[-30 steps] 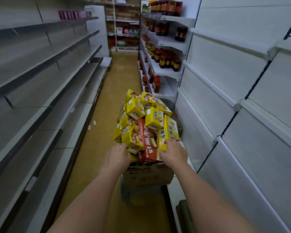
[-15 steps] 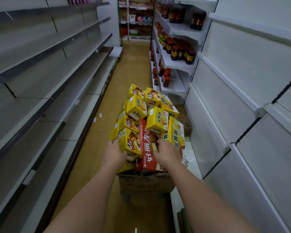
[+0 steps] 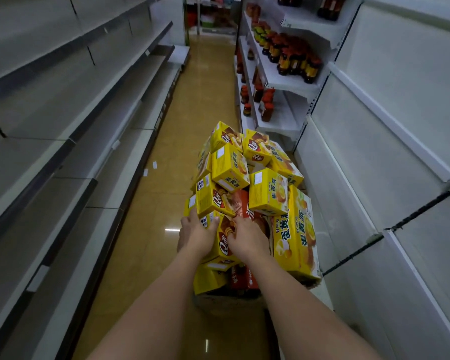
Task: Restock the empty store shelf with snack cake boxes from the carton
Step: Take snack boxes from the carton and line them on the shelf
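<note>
Head view: both hands on a heaped carton of snack cake boxes.

The left hand [image 3: 198,233] and right hand [image 3: 247,236] curl round one yellow box [image 3: 225,241] low in the loose pile [image 3: 244,183] over the carton [image 3: 218,301]. Light, stiff card, probably crushable; grip its ends. Upper boxes may slide. Empty shelves [image 3: 374,162] stand beside, sauce bottles [image 3: 294,58] beyond.

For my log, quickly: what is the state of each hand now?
Left hand: grips the near yellow snack cake box on its left side.
Right hand: rests on the same box; grip cannot be told.
</note>
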`<state>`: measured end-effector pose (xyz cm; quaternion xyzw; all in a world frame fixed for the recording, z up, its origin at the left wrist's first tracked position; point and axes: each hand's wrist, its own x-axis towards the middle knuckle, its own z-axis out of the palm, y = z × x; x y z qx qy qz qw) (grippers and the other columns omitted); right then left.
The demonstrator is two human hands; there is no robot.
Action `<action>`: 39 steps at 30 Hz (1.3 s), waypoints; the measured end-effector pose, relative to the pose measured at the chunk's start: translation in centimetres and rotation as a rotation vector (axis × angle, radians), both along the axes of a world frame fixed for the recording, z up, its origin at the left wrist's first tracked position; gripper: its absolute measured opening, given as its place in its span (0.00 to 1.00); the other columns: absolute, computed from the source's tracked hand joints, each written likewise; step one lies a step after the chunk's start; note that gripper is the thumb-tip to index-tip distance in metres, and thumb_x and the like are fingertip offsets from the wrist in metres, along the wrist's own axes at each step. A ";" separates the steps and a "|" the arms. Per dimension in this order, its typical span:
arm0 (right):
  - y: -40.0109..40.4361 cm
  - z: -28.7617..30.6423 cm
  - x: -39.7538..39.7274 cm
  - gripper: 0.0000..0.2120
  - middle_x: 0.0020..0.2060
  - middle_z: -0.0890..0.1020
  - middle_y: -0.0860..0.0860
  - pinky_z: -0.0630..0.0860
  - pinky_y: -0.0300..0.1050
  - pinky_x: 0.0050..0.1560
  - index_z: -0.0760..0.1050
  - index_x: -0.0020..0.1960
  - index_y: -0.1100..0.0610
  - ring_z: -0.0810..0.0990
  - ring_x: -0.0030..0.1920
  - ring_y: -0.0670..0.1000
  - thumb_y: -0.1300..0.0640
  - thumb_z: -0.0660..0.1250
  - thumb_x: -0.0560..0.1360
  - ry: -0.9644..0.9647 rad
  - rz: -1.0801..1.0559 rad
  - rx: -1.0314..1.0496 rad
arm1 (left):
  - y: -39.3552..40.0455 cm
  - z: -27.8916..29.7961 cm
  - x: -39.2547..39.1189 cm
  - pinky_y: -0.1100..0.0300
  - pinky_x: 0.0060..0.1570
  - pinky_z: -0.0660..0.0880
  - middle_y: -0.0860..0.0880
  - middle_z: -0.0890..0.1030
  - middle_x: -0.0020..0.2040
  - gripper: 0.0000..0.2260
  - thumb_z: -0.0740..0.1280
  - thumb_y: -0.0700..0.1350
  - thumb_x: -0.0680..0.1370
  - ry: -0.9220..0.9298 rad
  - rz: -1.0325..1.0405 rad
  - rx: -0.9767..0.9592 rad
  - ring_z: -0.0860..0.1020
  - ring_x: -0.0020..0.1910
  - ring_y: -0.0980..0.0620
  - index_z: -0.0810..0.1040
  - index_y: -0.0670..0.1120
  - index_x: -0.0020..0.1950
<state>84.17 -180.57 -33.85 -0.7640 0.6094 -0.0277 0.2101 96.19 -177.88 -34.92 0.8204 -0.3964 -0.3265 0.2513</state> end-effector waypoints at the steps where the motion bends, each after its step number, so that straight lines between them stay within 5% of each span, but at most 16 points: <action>1: -0.1 -0.2 0.1 0.18 0.60 0.75 0.53 0.73 0.51 0.54 0.69 0.66 0.55 0.71 0.62 0.56 0.51 0.59 0.79 0.010 -0.001 -0.010 | -0.4 -0.1 -0.1 0.46 0.64 0.66 0.43 0.58 0.75 0.34 0.58 0.62 0.78 0.015 0.001 0.004 0.64 0.71 0.41 0.51 0.49 0.78; 10: -1.3 -1.2 0.8 0.14 0.59 0.75 0.53 0.69 0.51 0.58 0.73 0.62 0.56 0.70 0.61 0.56 0.53 0.56 0.79 0.015 0.046 -0.063 | -3.7 -0.6 -1.2 0.41 0.64 0.66 0.42 0.56 0.75 0.41 0.56 0.70 0.74 0.115 0.195 0.142 0.62 0.71 0.37 0.47 0.48 0.78; 17: -1.8 -1.7 0.4 0.15 0.60 0.75 0.52 0.69 0.50 0.59 0.71 0.63 0.55 0.69 0.61 0.54 0.53 0.57 0.79 -0.058 0.044 -0.051 | -5.4 -0.3 -2.6 0.44 0.66 0.60 0.42 0.60 0.71 0.31 0.54 0.64 0.79 -0.013 0.341 0.232 0.68 0.67 0.39 0.59 0.44 0.74; 28: -2.8 -1.2 0.0 0.16 0.57 0.76 0.52 0.73 0.49 0.47 0.71 0.64 0.55 0.75 0.56 0.54 0.49 0.55 0.81 -0.186 -0.074 -0.043 | -4.4 0.6 -2.5 0.46 0.57 0.70 0.40 0.64 0.68 0.29 0.56 0.59 0.80 0.031 0.444 0.146 0.71 0.63 0.38 0.60 0.39 0.72; 34: -2.4 -0.4 0.0 0.19 0.55 0.79 0.53 0.70 0.46 0.45 0.74 0.60 0.55 0.76 0.54 0.54 0.44 0.54 0.81 -0.310 -0.180 0.138 | -3.1 0.9 -2.0 0.45 0.57 0.74 0.39 0.72 0.64 0.27 0.58 0.59 0.78 0.191 0.534 0.082 0.74 0.59 0.37 0.63 0.40 0.68; 39: -2.0 1.4 0.1 0.27 0.62 0.76 0.56 0.69 0.48 0.56 0.71 0.67 0.58 0.74 0.59 0.56 0.39 0.51 0.81 -0.523 -0.249 0.438 | -1.2 1.3 -1.4 0.45 0.57 0.75 0.38 0.75 0.60 0.27 0.57 0.60 0.78 0.316 0.590 0.051 0.75 0.56 0.37 0.66 0.40 0.65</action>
